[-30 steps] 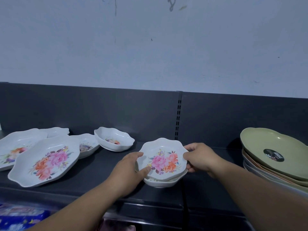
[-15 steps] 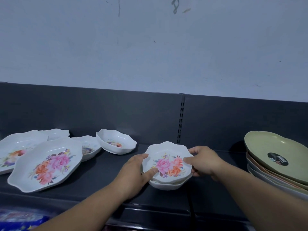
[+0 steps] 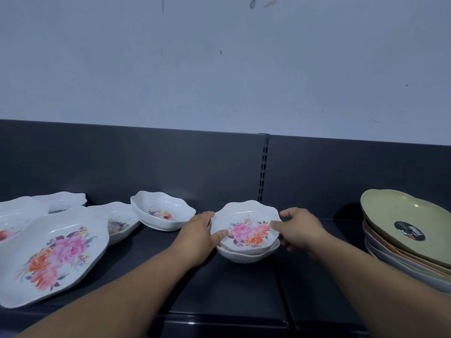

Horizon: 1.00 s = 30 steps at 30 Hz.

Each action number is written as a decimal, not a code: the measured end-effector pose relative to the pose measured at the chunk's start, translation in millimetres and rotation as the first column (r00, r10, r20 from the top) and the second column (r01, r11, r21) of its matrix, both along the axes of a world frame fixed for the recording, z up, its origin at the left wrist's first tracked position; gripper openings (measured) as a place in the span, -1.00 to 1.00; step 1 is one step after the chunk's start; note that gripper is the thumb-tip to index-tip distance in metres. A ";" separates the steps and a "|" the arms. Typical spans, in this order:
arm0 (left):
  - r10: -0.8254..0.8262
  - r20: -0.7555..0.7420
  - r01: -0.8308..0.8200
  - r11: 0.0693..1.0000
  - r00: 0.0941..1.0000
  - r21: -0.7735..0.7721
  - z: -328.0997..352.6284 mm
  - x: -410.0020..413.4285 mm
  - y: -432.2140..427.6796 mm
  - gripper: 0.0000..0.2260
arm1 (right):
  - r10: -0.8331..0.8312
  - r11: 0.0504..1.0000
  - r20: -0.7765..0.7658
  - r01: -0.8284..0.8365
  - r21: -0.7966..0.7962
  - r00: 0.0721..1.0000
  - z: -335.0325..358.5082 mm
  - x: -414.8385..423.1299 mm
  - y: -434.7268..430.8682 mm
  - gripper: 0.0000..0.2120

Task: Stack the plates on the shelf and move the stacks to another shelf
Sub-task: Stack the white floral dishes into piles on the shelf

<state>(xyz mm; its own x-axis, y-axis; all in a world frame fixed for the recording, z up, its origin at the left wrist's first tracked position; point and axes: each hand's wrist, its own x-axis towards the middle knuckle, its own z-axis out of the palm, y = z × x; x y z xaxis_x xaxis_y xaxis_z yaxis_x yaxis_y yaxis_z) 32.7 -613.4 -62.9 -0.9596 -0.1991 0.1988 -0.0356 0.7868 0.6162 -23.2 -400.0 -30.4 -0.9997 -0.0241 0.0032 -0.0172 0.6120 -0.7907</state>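
A small white floral plate (image 3: 246, 225) sits nested, slightly tilted, on another white plate (image 3: 249, 256) at the middle of the dark shelf (image 3: 219, 289). My left hand (image 3: 197, 236) grips the top plate's left rim, thumb on the inside. My right hand (image 3: 299, 226) holds its right rim, thumb over the edge. More floral plates lie to the left: a deep small one (image 3: 162, 209), another small one (image 3: 119, 222) and a large one (image 3: 52, 256).
A stack of several large plain plates, topped by an olive plate (image 3: 405, 223) with a dark sticker, stands at the right edge. Two further white plates (image 3: 22, 213) lie at far left. The shelf's dark back panel (image 3: 195, 162) rises behind, with a slotted upright.
Both hands have kept hold of the top plate and settled it lower onto the plate beneath. The camera has shifted a little, so everything sits slightly right and lower in view.
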 end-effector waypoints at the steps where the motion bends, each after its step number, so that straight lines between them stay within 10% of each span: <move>1: -0.002 -0.001 0.002 1.000 1.000 0.006 0.0 0.1 -1.0 -0.45 | -0.006 0.997 -0.021 0.007 0.071 1.000 2.2 0.5 0.2 -0.56; 11: 0.066 -0.136 -0.070 0.997 0.989 -0.024 33.6 35.3 -24.1 -0.52 | 0.117 0.979 -0.316 -0.055 0.199 0.941 29.0 16.7 -58.3 -0.56; 21: 0.216 -0.118 -0.234 0.956 0.969 -0.178 84.4 70.5 -99.9 -0.56 | 0.497 0.837 -0.172 -0.418 0.353 0.851 9.5 36.3 -167.2 -0.59; 30: 0.227 0.008 -0.221 0.954 0.974 -0.203 67.2 76.6 -135.7 -0.57 | 0.449 0.848 -0.122 -0.380 0.368 0.885 -11.1 37.3 -214.3 -0.82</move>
<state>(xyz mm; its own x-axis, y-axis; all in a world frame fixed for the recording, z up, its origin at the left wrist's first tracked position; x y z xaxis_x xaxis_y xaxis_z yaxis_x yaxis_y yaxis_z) 109.3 -749.2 4.3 -0.9012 -0.3691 0.2271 -0.2419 0.8633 0.4430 14.1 -614.3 -41.5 -0.8747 -0.4705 0.1163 -0.4606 0.7326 -0.5012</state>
